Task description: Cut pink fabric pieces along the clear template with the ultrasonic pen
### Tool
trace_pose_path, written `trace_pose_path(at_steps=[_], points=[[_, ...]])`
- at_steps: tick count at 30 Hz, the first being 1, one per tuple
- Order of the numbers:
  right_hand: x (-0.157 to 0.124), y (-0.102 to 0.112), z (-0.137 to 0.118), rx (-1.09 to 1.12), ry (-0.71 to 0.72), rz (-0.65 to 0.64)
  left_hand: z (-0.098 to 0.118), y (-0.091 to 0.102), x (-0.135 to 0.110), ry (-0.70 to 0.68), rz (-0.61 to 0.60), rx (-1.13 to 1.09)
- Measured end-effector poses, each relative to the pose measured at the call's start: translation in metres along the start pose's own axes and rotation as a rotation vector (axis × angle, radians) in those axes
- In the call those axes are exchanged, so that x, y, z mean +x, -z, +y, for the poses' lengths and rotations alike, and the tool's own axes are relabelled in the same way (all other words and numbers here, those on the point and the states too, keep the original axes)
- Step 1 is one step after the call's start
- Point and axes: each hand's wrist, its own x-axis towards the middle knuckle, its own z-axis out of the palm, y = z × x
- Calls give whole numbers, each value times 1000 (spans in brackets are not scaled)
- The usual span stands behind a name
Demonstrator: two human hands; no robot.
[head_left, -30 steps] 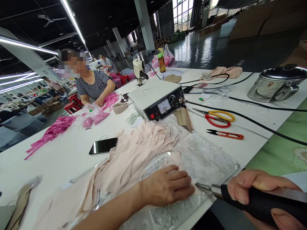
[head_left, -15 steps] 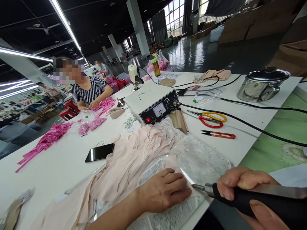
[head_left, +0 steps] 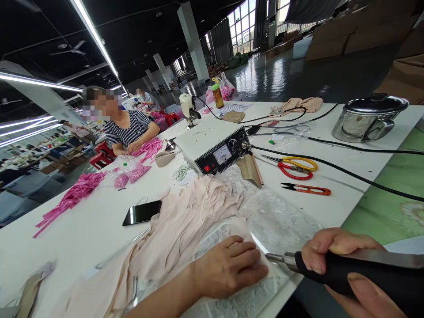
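My left hand (head_left: 228,267) lies palm down, fingers stretched, on pale pink fabric over a clear plastic sheet (head_left: 281,216). Wrapped around the black handle of a handheld tool with a slim metal tip (head_left: 351,274) is my right hand (head_left: 344,251). That tip points left and sits close beside the fingers of my left hand, at the edge of the fabric; whether it touches the cloth I cannot tell. A pile of thin pale pink fabric pieces (head_left: 195,203) spreads out beyond and to the left of my left hand.
Behind the fabric stands a control box with a dial (head_left: 215,150). Scissors (head_left: 294,166), thread snips (head_left: 306,189), a lidded steel and glass mug (head_left: 369,119) and black cables lie right. A phone (head_left: 142,213) and pink strips (head_left: 73,196) lie left. A person (head_left: 132,128) sits opposite.
The view has shifted slightly, so most things appear a little farther right. Both hands keep almost the same pose, with the tool tip still beside my left fingers.
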Motion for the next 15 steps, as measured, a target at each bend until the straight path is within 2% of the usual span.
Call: trace_pose_path(at_steps=[3,10,15], points=[[-1,2,3,-32,21,-53,0,-1,-1,-2,-16,11],[6,-8,0,-44,-10,-18,-1,1,1,-18,-35,-3],[13,-13,-7,41,-24,18,0,2,2,-15,4,-8]])
